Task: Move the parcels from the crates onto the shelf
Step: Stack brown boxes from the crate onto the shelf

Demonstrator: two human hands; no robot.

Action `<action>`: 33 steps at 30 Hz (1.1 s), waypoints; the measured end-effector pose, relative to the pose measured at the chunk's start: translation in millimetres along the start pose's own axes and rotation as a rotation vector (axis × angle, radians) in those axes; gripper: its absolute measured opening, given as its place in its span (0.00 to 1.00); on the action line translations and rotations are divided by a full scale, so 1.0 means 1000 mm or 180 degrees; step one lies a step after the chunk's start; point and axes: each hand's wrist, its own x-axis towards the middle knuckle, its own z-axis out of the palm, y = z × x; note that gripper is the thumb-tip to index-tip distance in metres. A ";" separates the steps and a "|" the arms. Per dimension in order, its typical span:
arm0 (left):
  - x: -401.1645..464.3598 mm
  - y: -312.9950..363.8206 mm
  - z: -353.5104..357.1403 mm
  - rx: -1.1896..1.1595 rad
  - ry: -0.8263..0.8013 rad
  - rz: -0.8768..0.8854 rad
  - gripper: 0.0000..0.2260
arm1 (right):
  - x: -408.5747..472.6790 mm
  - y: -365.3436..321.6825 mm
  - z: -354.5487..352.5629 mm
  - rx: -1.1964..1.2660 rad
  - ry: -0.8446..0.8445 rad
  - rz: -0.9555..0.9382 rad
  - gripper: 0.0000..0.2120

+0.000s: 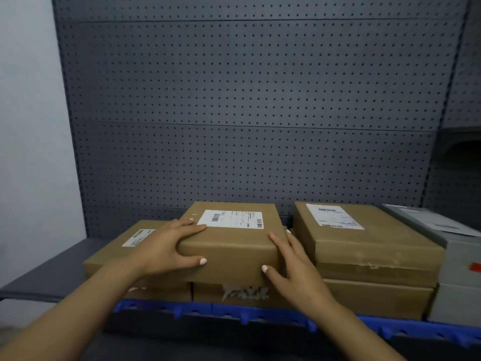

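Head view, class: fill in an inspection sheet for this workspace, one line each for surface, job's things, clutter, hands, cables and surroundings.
Surface: dark grey shelf, bare at its left end.
Job's things: centre parcel, labelled, on top of a torn lower box; left parcel and right parcel beside it, the right one stacked on another; grey parcel at far right.
Clutter: nothing seen.
Hands: left hand grips the centre parcel's near left corner; right hand lies against its right side, fingers straight.
Cables: nothing seen.
Surroundings: grey pegboard behind; blue crate rim in front; white wall at left.
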 end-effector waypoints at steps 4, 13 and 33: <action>-0.005 -0.005 0.004 0.0416 0.0301 0.0000 0.39 | 0.004 -0.001 -0.010 -0.0646 -0.0034 -0.0294 0.33; 0.010 -0.005 0.023 -0.0024 0.0685 0.0267 0.44 | 0.012 -0.007 -0.029 -0.1519 -0.0110 -0.0614 0.30; 0.048 0.026 0.044 0.0213 0.0442 0.0390 0.37 | 0.020 0.063 -0.069 -0.2353 -0.0061 0.0151 0.42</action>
